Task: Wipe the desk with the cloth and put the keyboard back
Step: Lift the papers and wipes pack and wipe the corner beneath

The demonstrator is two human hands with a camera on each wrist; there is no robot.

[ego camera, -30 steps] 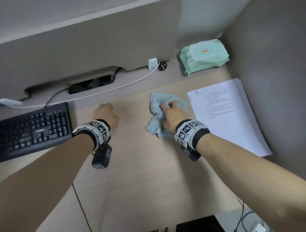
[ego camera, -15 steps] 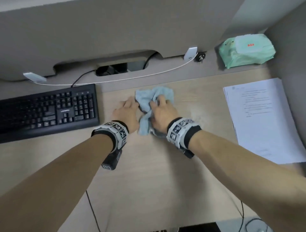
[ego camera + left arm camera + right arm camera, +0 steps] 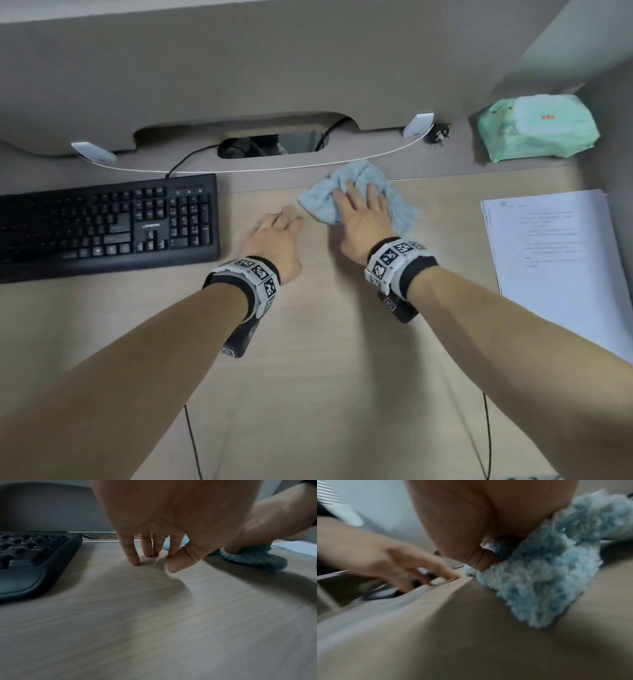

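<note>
A right hand (image 3: 359, 219) presses flat, fingers (image 3: 342, 202) spread, on the cloth (image 3: 397, 205) at the worktop's (image 3: 325, 359) far edge, mid-wipe. The left hand (image 3: 274, 240) rests empty, fingertips apparently touching wood. The keyboard (image 3: 106, 222) sits aside at left; sliding it back likely needs both hands.

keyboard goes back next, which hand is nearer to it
Left. The left hand rests fingertips on the desk just right of the keyboard; the right hand presses the cloth farther right.
</note>
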